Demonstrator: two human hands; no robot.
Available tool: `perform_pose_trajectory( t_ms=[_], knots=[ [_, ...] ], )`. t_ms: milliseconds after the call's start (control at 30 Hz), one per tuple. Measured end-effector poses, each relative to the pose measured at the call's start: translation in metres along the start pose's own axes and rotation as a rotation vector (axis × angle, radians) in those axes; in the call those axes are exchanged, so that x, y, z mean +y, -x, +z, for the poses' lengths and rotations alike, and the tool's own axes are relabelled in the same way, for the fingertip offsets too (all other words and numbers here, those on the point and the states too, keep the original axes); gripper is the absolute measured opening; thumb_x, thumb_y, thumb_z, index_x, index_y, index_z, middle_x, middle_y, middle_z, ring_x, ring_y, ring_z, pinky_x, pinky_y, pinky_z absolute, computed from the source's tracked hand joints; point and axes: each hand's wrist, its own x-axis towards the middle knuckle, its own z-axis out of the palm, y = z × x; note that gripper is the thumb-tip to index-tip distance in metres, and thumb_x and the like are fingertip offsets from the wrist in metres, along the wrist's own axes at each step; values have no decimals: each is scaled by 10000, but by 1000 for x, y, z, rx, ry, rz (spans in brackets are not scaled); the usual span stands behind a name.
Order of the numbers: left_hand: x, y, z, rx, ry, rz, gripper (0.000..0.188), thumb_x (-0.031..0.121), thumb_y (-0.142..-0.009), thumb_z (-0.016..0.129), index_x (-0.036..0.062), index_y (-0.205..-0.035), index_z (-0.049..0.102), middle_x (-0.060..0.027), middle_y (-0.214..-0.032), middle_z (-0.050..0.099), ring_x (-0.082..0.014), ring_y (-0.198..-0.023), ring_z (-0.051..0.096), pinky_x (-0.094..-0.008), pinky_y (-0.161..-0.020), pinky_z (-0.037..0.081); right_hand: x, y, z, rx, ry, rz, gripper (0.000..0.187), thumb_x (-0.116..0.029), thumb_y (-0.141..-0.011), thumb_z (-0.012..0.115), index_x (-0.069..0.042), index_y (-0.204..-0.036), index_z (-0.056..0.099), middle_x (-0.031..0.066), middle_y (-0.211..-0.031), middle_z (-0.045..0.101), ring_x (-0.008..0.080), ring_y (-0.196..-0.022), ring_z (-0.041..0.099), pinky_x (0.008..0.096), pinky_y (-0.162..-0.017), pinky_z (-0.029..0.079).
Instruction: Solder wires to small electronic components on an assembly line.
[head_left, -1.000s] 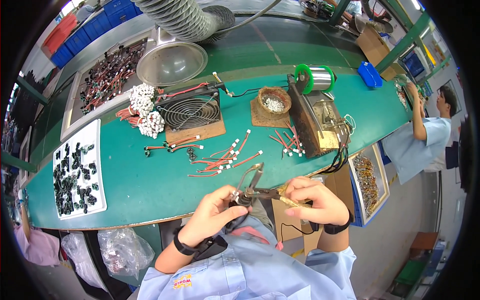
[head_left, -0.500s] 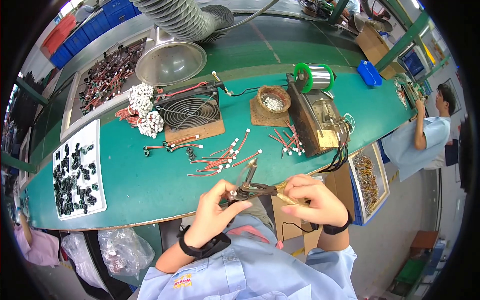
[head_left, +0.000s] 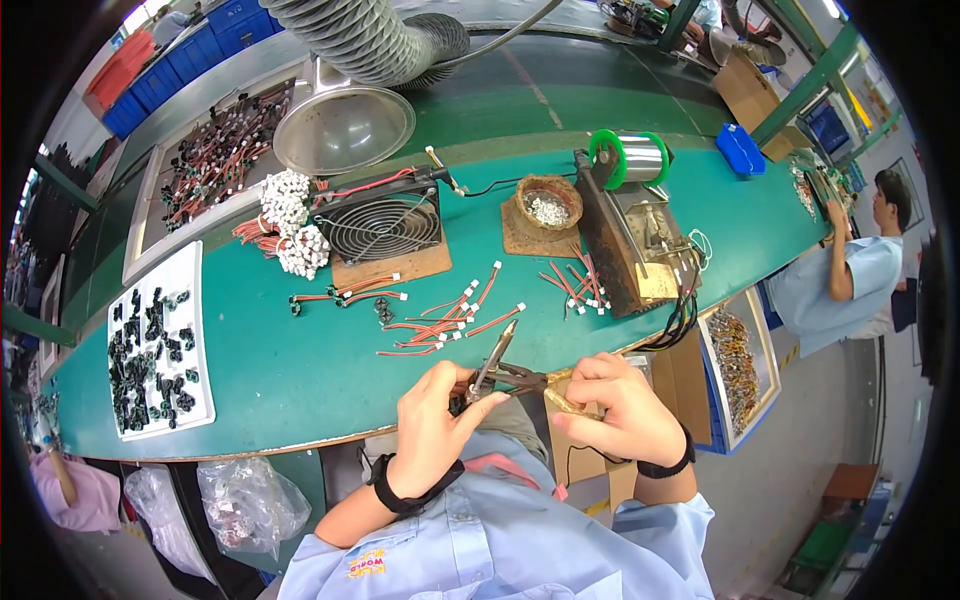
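Over the front edge of the bench, my left hand [head_left: 435, 428] is closed around what looks like a soldering iron [head_left: 497, 352], its metal tip angled up and away from me. My right hand [head_left: 628, 412] grips pliers [head_left: 565, 400] with worn yellowish handles. The dark jaws of the pliers meet the iron beside my left thumb and fingers; exactly what they bite on is too small to make out. Just beyond the tip lie several red-and-black wire leads [head_left: 440, 325] with white connectors.
A cooling fan [head_left: 385, 228], a round bowl [head_left: 548, 202] and a solder spool [head_left: 630, 158] on a metal stand line the back. At left is a white tray [head_left: 200, 350] of small dark parts. Above hangs a fume hood [head_left: 345, 130]. A co-worker [head_left: 850, 260] stands at right.
The pliers and my right hand have shifted slightly left and lower. The iron has turned, its tip leaning a little more to the right. My left hand keeps its hold.
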Motion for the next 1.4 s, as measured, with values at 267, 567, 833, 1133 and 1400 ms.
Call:
perform_pose_trajectory(
  t_ms=[267, 567, 833, 1133, 1400],
  knots=[
    [5, -6, -23, -502, 791, -209, 348, 278, -832, 639, -10, -1012, 562, -52, -798, 598, -129, -745, 554, -256, -670, 430, 23, 5, -16, -183, -404, 9, 241, -106, -730, 675, -7, -614, 488, 71, -732, 511, 209, -699, 482, 317, -644, 369],
    [-10, -4, -20, -784, 1113, -297, 494, 411, -838, 598, -42, -1032, 553, -79, -788, 587, -153, -709, 538, -277, -655, 417, 35, -2, -14, -276, -586, -95, 197, -94, -750, 661, 20, -684, 514, 67, -718, 484, 192, -702, 453, 304, -640, 379],
    [7, -6, -18, -623, 1016, -332, 358, 306, -816, 664, -9, -950, 560, -63, -734, 576, -139, -671, 534, -260, -610, 416, 40, 1, -13, -274, -483, -94, 210, -101, -730, 668, 9, -653, 507, 55, -688, 465, 198, -680, 447, 308, -628, 369],
    [-5, -1, 12, 289, -118, 232, 343, 132, -695, 777, 18, -786, 467, -54, -621, 518, -94, -514, 427, -249, -435, 344, 11, 4, -2, 17, -75, -25, 237, -123, -688, 688, -16, -614, 490, 52, -645, 440, 205, -646, 430, 304, -598, 350],
    [-7, 4, 5, 123, 100, 72, 337, 128, -706, 771, 16, -781, 463, -43, -620, 512, -85, -521, 442, -247, -457, 372, 7, 8, -22, 164, -132, 20, 183, -77, -699, 665, -2, -648, 505, 58, -643, 441, 211, -623, 422, 311, -565, 333]
  ],
)
